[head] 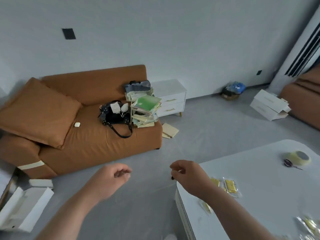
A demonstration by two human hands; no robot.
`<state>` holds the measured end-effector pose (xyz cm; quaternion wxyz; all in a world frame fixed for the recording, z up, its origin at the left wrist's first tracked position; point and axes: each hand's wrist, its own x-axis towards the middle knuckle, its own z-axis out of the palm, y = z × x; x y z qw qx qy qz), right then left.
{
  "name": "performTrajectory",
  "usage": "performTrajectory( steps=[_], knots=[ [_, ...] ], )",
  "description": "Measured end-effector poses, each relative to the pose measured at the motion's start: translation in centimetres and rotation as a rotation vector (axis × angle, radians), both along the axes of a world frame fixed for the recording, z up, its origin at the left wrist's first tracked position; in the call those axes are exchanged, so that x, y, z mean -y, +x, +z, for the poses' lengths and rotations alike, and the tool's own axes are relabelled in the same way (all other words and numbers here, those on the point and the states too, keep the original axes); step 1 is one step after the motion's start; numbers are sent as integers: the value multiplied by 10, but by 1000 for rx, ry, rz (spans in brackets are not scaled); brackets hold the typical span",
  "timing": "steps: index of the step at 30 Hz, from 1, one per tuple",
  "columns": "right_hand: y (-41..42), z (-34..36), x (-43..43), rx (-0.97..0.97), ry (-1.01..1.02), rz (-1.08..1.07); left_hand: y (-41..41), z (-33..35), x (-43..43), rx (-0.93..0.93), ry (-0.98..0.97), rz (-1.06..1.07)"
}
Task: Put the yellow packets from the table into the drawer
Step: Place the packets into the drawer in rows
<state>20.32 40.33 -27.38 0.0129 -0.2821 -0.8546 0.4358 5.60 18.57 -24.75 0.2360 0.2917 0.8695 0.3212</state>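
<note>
Several yellow packets in clear wrappers lie on the white table [259,170] at the lower right: two side by side [230,186], one near the table's left edge [207,207], and a blurred one at the bottom right corner [310,226]. My left hand [112,177] hovers over the grey floor with loosely curled fingers and holds nothing. My right hand [187,174] hangs over the table's left corner, fingers curled, with nothing visible in it. A white cabinet with two shut drawers [171,103] stands beside the sofa, far from both hands.
A brown sofa [78,118] carries a black bag [116,115], a stack of booklets [145,110] and a small white case [77,124]. A tape roll [298,157] and scissors [289,164] lie on the table. White boxes sit on the floor at left [24,208] and right [270,104].
</note>
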Motion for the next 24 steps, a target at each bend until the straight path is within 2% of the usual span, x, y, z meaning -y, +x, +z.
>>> performTrajectory(
  steps=[11, 18, 24],
  knots=[
    [-27, -31, -142, 98, -32, -312, -104, -19, -212, 5, -147, -381],
    [11, -40, -191, 104, -64, -658, -106, -35, -344, -28, -199, -719],
    [42, -56, -196, 179, -106, -963, -91, -56, -444, -56, -297, -1087]
  ],
)
